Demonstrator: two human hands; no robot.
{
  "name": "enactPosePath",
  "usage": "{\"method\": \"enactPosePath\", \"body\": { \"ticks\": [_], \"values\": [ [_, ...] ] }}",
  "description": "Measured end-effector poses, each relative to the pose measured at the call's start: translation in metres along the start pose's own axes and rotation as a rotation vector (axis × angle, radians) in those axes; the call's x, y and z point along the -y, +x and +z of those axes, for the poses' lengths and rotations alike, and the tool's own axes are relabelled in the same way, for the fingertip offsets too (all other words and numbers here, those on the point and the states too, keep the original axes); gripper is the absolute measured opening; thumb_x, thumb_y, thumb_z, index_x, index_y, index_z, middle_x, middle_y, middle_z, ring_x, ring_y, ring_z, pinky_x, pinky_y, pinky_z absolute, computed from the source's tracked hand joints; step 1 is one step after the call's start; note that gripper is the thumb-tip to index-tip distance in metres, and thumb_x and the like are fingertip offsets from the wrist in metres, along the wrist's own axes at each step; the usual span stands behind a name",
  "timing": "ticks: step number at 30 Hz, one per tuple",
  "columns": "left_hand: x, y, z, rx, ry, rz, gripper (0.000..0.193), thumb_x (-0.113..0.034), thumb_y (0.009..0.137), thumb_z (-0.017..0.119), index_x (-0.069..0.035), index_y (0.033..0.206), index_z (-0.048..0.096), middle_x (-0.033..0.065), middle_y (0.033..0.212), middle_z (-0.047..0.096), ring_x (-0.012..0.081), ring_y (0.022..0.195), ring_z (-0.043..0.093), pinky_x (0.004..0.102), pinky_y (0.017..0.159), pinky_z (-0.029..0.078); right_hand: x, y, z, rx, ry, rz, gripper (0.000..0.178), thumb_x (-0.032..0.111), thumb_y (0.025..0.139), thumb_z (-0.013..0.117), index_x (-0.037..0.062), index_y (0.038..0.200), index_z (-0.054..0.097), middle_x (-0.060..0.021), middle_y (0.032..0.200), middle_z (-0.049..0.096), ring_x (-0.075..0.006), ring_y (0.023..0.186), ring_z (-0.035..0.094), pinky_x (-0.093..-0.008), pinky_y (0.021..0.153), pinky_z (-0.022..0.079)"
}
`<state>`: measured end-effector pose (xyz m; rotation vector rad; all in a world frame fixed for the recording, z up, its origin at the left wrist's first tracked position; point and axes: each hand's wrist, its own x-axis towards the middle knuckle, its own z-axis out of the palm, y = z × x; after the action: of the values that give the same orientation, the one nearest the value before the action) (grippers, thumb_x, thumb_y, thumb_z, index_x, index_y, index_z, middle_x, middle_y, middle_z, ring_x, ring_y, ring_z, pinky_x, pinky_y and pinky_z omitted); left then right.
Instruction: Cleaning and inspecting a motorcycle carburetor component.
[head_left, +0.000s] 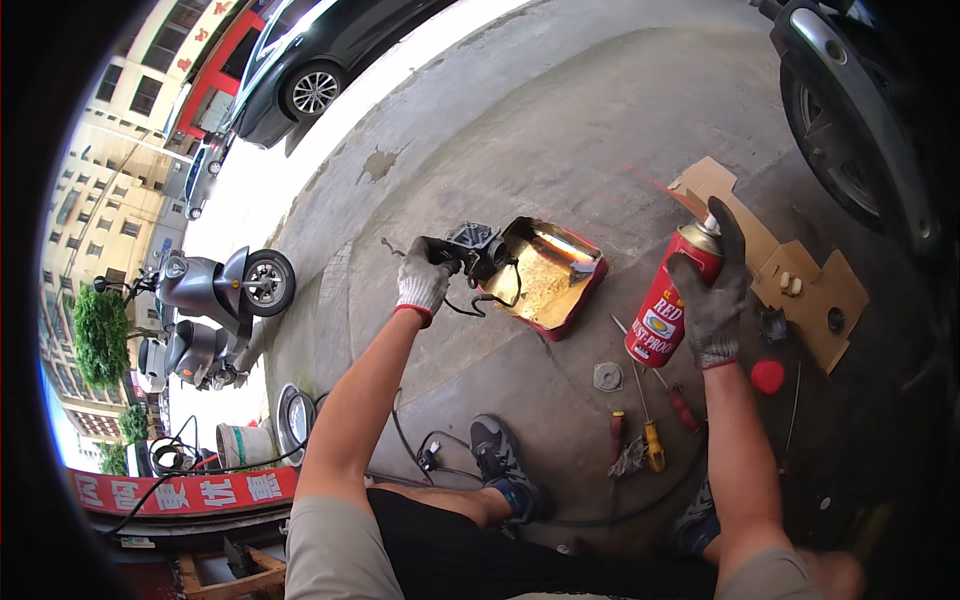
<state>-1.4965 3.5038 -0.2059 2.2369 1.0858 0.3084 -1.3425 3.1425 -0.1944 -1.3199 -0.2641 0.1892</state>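
My left hand (424,278), in a grey-and-black work glove, is closed round a dark metal engine part (474,238) that looks like a carburetor, with a thin black hose hanging from it. The part is held up beside the left rim of a red tin (592,292) with yellowish, frothy liquid in it. My gloved right hand (722,295) grips an upright, slightly tilted red spray can (662,305), with a finger up at its white nozzle. The can is to the right of the tin, apart from it.
Screwdrivers (653,447), a round metal piece (607,377) and a red cap (767,376) lie on the concrete. Cut cardboard (800,290) with small parts lies right, below a vehicle wheel (825,150). A hose (590,522) runs near my shoes; a scooter (205,285) stands left.
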Motion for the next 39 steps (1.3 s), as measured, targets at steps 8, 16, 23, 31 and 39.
{"method": "enactPosePath", "body": {
  "ticks": [8, 16, 23, 31, 39],
  "values": [
    [-0.021, -0.008, 0.006, -0.036, 0.110, -0.009, 0.029, -0.007, 0.075, 0.077, -0.001, 0.100, 0.064, 0.0130, 0.092, 0.073, 0.0230, 0.083, 0.070, 0.0346, 0.073, 0.054, -0.061, -0.046, 0.034, 0.258, -0.586, -0.395, 0.076, 0.019, 0.071, 0.080, 0.0167, 0.140, 0.045, -0.0201, 0.108, 0.055, -0.0369, 0.096, 0.059, -0.0481, 0.079, 0.050],
    [-0.022, -0.010, 0.008, -0.041, 0.104, 0.014, 0.027, -0.006, 0.076, 0.077, -0.001, 0.099, 0.064, 0.0122, 0.086, 0.073, 0.0210, 0.077, 0.070, 0.0337, 0.069, 0.054, -0.062, -0.058, 0.066, 0.298, -0.627, -0.385, 0.073, 0.024, 0.073, 0.078, 0.0208, 0.138, 0.045, -0.0191, 0.107, 0.053, -0.0396, 0.097, 0.059, -0.0511, 0.075, 0.051],
    [-0.019, -0.011, 0.008, -0.019, 0.072, -0.041, 0.025, -0.006, 0.077, 0.077, 0.000, 0.098, 0.064, 0.0124, 0.085, 0.073, 0.0203, 0.075, 0.070, 0.0341, 0.067, 0.054, -0.050, -0.058, 0.077, 0.336, -0.705, -0.317, 0.065, 0.029, 0.074, 0.076, 0.0175, 0.134, 0.052, -0.0191, 0.112, 0.053, -0.0379, 0.104, 0.059, -0.0500, 0.078, 0.052],
    [-0.012, -0.011, 0.006, -0.057, 0.125, 0.038, 0.027, -0.005, 0.076, 0.077, 0.000, 0.098, 0.063, 0.0128, 0.084, 0.072, 0.0205, 0.069, 0.068, 0.0337, 0.062, 0.053, -0.051, -0.059, 0.080, 0.338, -0.752, -0.265, 0.066, 0.033, 0.075, 0.075, 0.0187, 0.135, 0.052, -0.0200, 0.115, 0.053, -0.0377, 0.108, 0.058, -0.0496, 0.082, 0.052],
    [-0.021, -0.014, 0.006, -0.032, 0.080, 0.007, 0.027, -0.005, 0.076, 0.077, -0.001, 0.099, 0.063, 0.0125, 0.084, 0.072, 0.0199, 0.067, 0.067, 0.0333, 0.060, 0.053, -0.052, -0.057, 0.077, 0.352, -0.751, -0.272, 0.066, 0.034, 0.076, 0.074, 0.0192, 0.136, 0.051, -0.0212, 0.118, 0.052, -0.0388, 0.111, 0.057, -0.0504, 0.085, 0.052]
  ]
}}
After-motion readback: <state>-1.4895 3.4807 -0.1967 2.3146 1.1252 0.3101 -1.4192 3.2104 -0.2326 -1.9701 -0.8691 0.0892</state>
